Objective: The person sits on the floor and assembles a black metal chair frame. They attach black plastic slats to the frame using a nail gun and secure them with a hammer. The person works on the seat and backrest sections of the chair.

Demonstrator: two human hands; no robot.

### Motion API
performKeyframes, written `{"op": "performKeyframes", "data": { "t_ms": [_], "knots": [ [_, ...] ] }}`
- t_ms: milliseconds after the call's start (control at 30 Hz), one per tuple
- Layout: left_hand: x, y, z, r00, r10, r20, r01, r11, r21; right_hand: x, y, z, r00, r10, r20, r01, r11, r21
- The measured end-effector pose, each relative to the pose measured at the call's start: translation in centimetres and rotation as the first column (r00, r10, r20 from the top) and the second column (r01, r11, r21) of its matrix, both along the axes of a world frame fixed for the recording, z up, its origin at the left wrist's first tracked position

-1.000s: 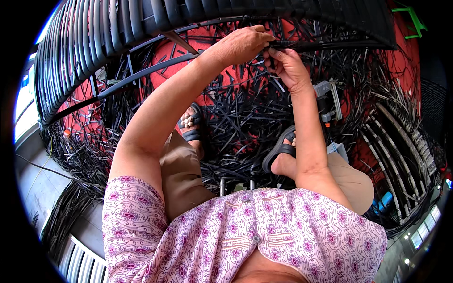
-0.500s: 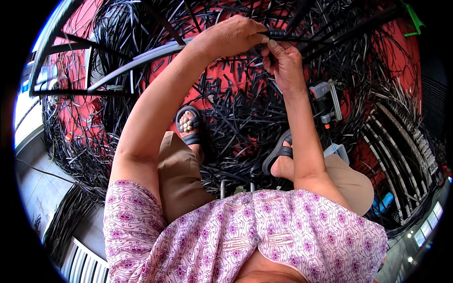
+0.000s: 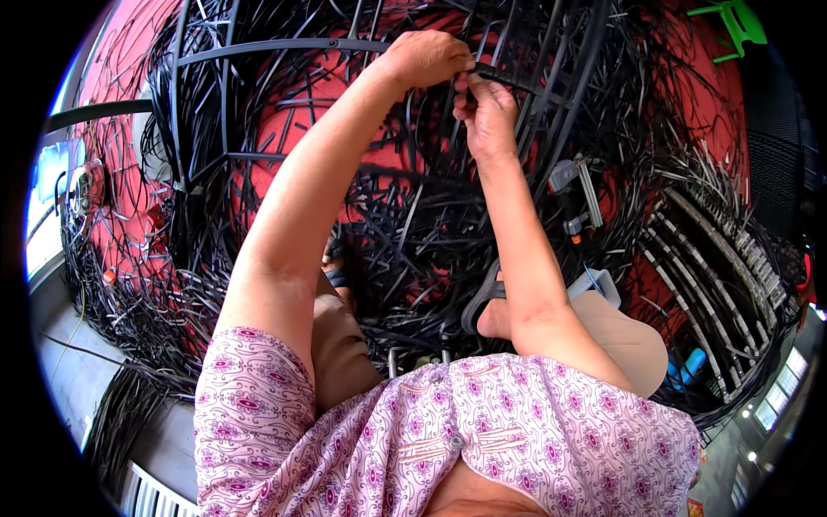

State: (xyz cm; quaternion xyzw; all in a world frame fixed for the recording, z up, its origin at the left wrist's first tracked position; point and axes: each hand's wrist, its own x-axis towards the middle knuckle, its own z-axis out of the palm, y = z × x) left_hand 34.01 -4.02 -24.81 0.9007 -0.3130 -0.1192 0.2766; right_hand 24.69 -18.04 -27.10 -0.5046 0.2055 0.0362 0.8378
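Note:
A dark metal frame with curved and straight bars stands in front of me. Its rail runs on to the right as a dark, ribbed stretch that looks wrapped in black strip. My left hand is closed over this rail, palm down, fingertips pinched at its right end. Just below and right of it, my right hand is closed too, thumb against the forefinger and other fingers curled, with what looks like a black strip in the pinch. The fingers hide most of that strip. Both hands nearly touch.
Heaps of loose black strips cover the red floor covering. A grey and black power tool lies to the right. Bundled strips and a blue object are beyond my knee. A green stool stands far right.
The frame has turned, so its bars lie differently and the pale curved bar at the left is out of sight. Both hands have shifted slightly left, still close together.

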Motion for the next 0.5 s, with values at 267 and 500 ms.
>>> {"op": "performKeyframes", "data": {
  "t_ms": [267,500],
  "knots": [
    [0.0,-0.2,-6.2,0.972,-0.106,-0.210,0.113,0.993,0.021,-2.8,0.9,-5.9,0.996,-0.011,-0.086,0.022,0.990,0.136],
    [-1.3,-0.6,-4.6,0.977,-0.003,-0.212,0.031,0.991,0.129,-3.5,1.6,-6.1,0.998,-0.016,-0.067,0.024,0.992,0.123]
  ]
}}
